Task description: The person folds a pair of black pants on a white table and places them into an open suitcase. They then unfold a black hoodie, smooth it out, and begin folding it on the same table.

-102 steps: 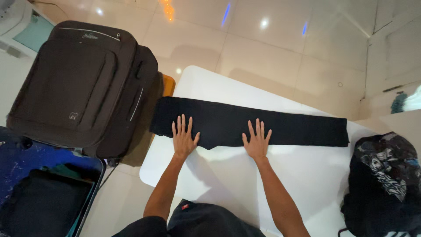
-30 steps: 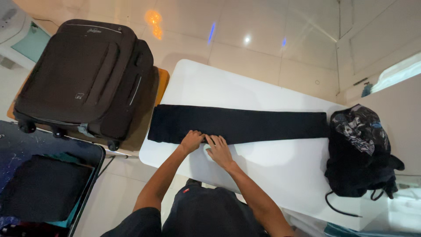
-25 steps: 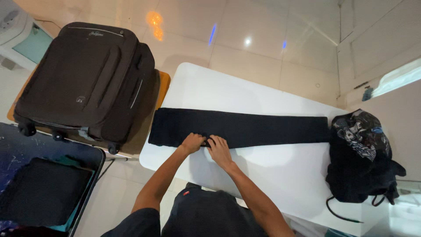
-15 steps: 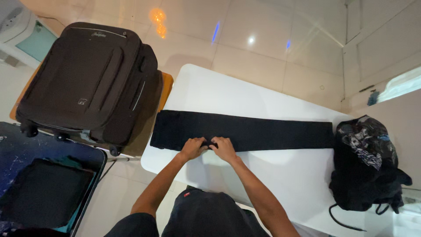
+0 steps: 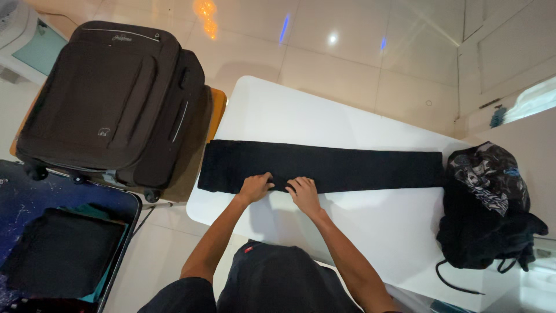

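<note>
black trousers [image 5: 324, 167] lie flat across the white table [image 5: 370, 232], already folded lengthwise into one long narrow strip, waist end by the table's left edge, leg end touching the dark printed bag [image 5: 489, 208] at the right. so the lengthwise fold looks done; no crosswise fold is in yet, the strip is at full length. left hand [image 5: 255, 187] and right hand [image 5: 303, 192] sit close together on the near edge of the strip, nearer the waist end. left fingers are curled in on the cloth edge, looks like a pinch on the fabric; right fingers are bent with the tips on or under the same edge, can't tell if it actually has hold. nothing is lifted off the table. black suitcase [image 5: 110, 98] stands closed to the left on a wooden stand, and an open case [image 5: 58, 249] at lower left already has dark folded cloth in it. judging by that, folding is roughly at the midpoint, packing not started for this piece.
</note>
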